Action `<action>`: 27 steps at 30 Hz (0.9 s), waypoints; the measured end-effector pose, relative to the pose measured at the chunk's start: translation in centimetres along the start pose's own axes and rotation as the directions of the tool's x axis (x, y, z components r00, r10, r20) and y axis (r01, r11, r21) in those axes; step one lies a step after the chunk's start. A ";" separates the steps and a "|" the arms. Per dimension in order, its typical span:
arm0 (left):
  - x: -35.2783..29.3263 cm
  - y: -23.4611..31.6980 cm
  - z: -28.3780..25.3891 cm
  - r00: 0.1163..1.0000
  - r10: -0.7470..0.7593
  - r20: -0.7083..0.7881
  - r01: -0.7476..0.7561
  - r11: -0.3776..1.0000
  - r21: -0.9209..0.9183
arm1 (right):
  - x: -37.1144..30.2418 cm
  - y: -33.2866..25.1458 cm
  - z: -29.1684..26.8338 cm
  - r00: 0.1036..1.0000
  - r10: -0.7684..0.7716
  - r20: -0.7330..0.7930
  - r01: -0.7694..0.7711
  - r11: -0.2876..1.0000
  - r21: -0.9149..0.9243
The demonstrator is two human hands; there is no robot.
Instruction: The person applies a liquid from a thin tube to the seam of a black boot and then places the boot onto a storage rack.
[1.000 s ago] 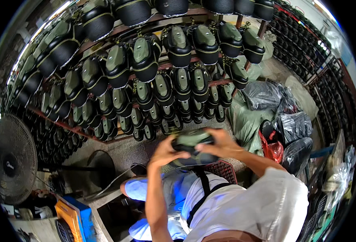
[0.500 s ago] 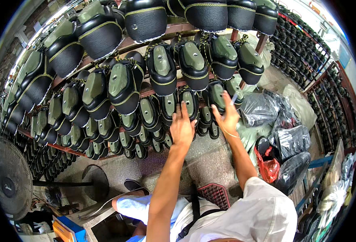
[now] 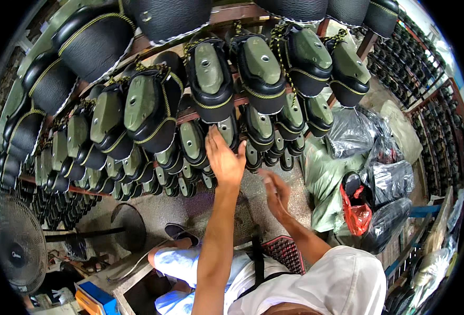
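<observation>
Black shoe uppers with yellow stitching, pulled over green shoe lasts, hang in tiers on a rack in front of me. My left hand [image 3: 225, 160] is open, its fingers laid against a shoe on a last [image 3: 225, 129] in the second tier. The fingertips partly cover that shoe. Lower and to the right, my right hand [image 3: 278, 194] is held away from the rack, fingers loosely extended and a little blurred. Nothing shows in it. Nearest to it hangs a shoe on a small last [image 3: 253, 156].
Brown rack rails [image 3: 190, 114] run between the tiers. At right lie dark plastic bags [image 3: 392, 184], a red bag [image 3: 357, 212] and a pale green sack [image 3: 321, 184]. A standing fan [image 3: 16, 247] is at lower left, near a blue and orange box [image 3: 95, 299]. More loaded racks [image 3: 400, 58] stand behind.
My right hand has pulled back from the shoes, down and to the left; a thin white stick seen by its fingers no longer shows. My left hand moved slightly left. The view has shifted closer.
</observation>
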State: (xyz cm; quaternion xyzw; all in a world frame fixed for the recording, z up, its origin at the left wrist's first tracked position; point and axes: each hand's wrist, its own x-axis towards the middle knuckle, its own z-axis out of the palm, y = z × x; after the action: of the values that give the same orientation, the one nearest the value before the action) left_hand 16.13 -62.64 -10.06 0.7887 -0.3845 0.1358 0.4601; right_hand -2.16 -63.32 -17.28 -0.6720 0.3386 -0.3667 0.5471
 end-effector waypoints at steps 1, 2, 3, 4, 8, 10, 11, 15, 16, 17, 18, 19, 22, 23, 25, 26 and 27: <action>-0.3 0.0 0.3 0.990 -0.127 0.066 0.130 0.990 -0.048 | -0.5 2.0 1.3 0.983 0.140 0.116 -0.156 0.977 0.147; 0.0 -0.5 0.7 0.990 -0.132 0.042 0.134 0.990 -0.044 | 0.4 1.6 2.8 0.976 0.163 0.147 -0.201 0.934 0.296; -0.4 -1.3 0.9 0.990 -0.142 0.023 0.143 0.989 -0.036 | 1.1 0.6 4.6 0.964 0.189 0.187 -0.254 0.865 0.433; -0.7 -2.1 1.1 0.988 -0.154 0.001 0.154 0.988 -0.026 | 1.8 -0.2 5.7 0.950 0.209 0.233 -0.306 0.772 0.557; -2.7 0.5 -0.3 0.948 -0.297 0.111 0.294 0.955 0.043 | 5.6 5.3 6.6 0.841 0.280 0.463 -0.541 0.459 0.705; -4.8 1.4 -1.7 0.932 -0.348 0.101 0.354 0.934 -0.046 | 6.4 4.1 7.1 0.789 0.184 0.586 -0.613 0.312 0.726; -4.7 1.4 -3.0 0.959 -0.268 0.090 0.271 0.962 -0.035 | 5.6 2.4 7.3 0.824 0.125 0.553 -0.561 0.328 0.760; -5.7 1.8 -7.4 0.994 0.055 0.098 -0.055 0.998 -0.006 | 7.8 3.5 7.1 0.732 -0.048 0.679 -0.667 0.147 0.730; -5.9 1.6 -8.2 0.986 0.135 0.101 -0.136 0.991 -0.001 | 8.4 5.2 7.2 0.761 0.118 0.638 -0.647 0.058 0.760; -5.5 0.5 -9.5 0.989 0.147 0.013 -0.148 0.986 0.072 | 8.4 3.3 7.5 0.769 0.151 0.621 -0.638 0.123 0.760; -5.0 -0.5 -10.6 0.984 0.159 -0.075 -0.147 0.979 0.143 | 8.0 0.6 7.5 0.781 0.185 0.596 -0.624 0.183 0.760; -4.5 -1.3 -11.7 0.972 0.174 -0.159 -0.140 0.969 0.205 | 8.2 -0.8 7.8 0.761 0.269 0.591 -0.643 0.193 0.741; -2.8 -4.5 -10.7 0.970 -0.227 -0.086 0.235 0.967 0.099 | 9.3 0.8 10.0 0.791 0.197 0.580 -0.611 0.312 0.728; -2.6 -5.8 -9.8 0.985 -0.095 -0.147 0.118 0.981 0.157 | 9.5 0.8 10.7 0.777 0.287 0.560 -0.628 0.315 0.711; -1.6 -6.0 -9.3 0.984 -0.085 -0.156 0.113 0.977 0.180 | 9.6 -0.7 11.8 0.803 0.322 0.501 -0.594 0.370 0.714; -1.2 -6.1 -8.8 0.980 -0.089 -0.180 0.122 0.976 0.183 | 9.8 -0.7 11.7 0.815 0.333 0.474 -0.577 0.407 0.708; -0.8 -6.2 -8.3 0.967 -0.148 -0.206 0.178 0.975 0.136 | 10.0 -0.5 11.5 0.822 0.290 0.491 -0.570 0.400 0.718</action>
State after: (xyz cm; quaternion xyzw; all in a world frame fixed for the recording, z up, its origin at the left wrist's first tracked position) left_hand 21.27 -53.58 -9.87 0.8337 -0.2598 0.2032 0.4430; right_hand 12.79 -66.24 -17.13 -0.2550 0.1982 -0.2248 0.9193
